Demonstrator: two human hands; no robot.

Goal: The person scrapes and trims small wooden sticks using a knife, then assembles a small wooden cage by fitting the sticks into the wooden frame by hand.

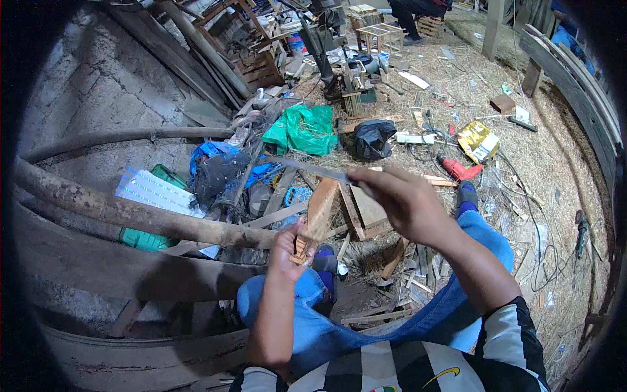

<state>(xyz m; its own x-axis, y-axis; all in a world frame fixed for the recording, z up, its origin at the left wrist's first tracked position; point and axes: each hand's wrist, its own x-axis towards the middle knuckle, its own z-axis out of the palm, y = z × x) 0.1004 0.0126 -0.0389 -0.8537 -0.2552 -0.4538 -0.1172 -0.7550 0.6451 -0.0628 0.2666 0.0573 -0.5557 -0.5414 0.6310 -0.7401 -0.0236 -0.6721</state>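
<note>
Wooden piece (316, 219): a short, flat length of timber, held upright and slightly tilted in front of the seated person's raised knee (307, 287). The left hand (287, 251) is closed around its lower end, thumb wrapped over the front. The right hand (403, 199) is closed on the handle of a long blade (307, 168), which extends to the left and lies level above the top of the piece; whether the edge touches the wood cannot be told.

Surroundings: a thick curved log (124, 212) lies just left of the left hand, offcuts and shavings (405, 261) cover the floor between the legs, and a red power drill (457, 170) rests well beyond the right hand.

Assessment of the cut: the holding fingers sit directly below the blade's line of travel, so in my judgement the grip should stay low and the stroke run short and controlled. The base of the piece would be steadier braced on the knee or the log. Thin slices along the grain are advisable.
</note>
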